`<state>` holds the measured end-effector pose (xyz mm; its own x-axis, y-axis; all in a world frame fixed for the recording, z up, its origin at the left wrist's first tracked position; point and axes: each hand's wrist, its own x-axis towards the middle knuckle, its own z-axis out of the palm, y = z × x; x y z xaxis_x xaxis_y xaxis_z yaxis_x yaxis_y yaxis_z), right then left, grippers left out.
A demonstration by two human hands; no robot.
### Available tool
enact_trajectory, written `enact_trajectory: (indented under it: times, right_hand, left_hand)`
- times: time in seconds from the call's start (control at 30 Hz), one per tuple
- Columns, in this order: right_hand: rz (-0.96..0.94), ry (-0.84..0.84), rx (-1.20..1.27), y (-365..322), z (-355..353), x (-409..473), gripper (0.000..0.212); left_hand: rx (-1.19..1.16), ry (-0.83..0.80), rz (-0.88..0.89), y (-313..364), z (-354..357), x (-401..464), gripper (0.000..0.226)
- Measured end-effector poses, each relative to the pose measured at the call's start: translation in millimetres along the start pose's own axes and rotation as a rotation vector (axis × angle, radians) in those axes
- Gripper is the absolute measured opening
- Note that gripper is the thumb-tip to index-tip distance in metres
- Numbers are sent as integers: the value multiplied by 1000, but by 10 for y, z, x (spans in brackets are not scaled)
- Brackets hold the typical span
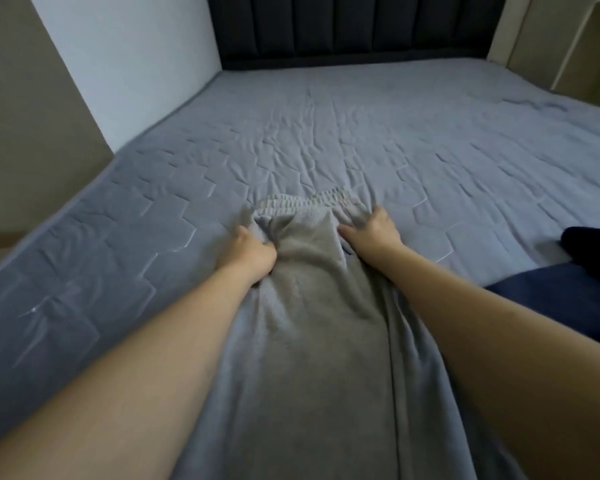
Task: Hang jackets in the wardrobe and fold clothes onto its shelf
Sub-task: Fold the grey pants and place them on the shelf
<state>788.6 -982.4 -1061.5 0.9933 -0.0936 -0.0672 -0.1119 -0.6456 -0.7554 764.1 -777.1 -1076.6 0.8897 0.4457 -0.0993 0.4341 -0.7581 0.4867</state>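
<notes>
The bed (pixel 430 140) fills most of the view, covered by a grey-blue quilted sheet with a hexagon stitch pattern. Its left edge runs diagonally from near left to far centre, bordered by a white wall panel (pixel 132 64) and a beige surface. A dark padded headboard (pixel 354 26) closes the far edge. The far half of the bed, beyond the hands, is open sheet, creased in the middle.

A pair of grey trousers (pixel 312 306) lies lengthwise on the near centre of the bed, with the elastic waistband (pixel 312 199) at the far end and the legs running toward the near edge of the view. A dark blue garment (pixel 561 299) lies at the near right, just beside the right forearm, with a black item (pixel 593 251) beyond it at the right edge.

Both arms extend forward, bare to the forearm, converging on the waistband area. The left hand (pixel 250 254) is clenched, its grip bunching the trouser fabric at the left side just below the waistband. The right hand (pixel 371 230) rests palm down on the right side of the trousers, thumb spread inward, fingers bent over the fabric edge; whether its grip is grasping the cloth or only pressing on it cannot be told.
</notes>
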Motion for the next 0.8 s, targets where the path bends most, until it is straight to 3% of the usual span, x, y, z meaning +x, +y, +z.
enact_trajectory:
  times: [0.1, 0.17, 0.23, 0.3, 0.37, 0.47, 0.53, 0.63, 0.73, 0.8]
  right_hand:
    - [153, -128, 144, 21, -221, -518, 84]
    - [243, -193, 163, 51, -393, -889, 85]
    - [278, -248, 106, 112, -536, -1233, 84]
    - [308, -295, 73, 187, -655, -1550, 84]
    - [325, -343, 4, 253, -753, -1851, 92]
    - [347, -382, -83, 359, -844, -2199, 100]
    - [321, -278, -92, 404, -880, -2339, 84]
    - [32, -155, -293, 384, -883, -2462, 63]
    - [-239, -389, -563, 228, -805, -2631, 52]
    - [-149, -684, -672, 111, -757, -2776, 50]
  left_hand:
    - [166, -20, 137, -133, -178, -718, 64]
    - [313, 38, 481, -317, -349, -1388, 67]
    - [319, -177, 852, -612, -523, -2044, 69]
    - [407, -504, 1005, -918, -640, -2591, 85]
    - [588, -526, 996, -1100, -664, -2829, 95]
    - [764, -237, 934, -957, -717, -2877, 74]
    - [845, -94, 809, -848, -745, -2843, 51]
    - [870, -71, 723, -912, -760, -2798, 34]
    - [860, -70, 757, -983, -868, -2731, 26]
    - [880, -107, 725, -978, -931, -2679, 23]
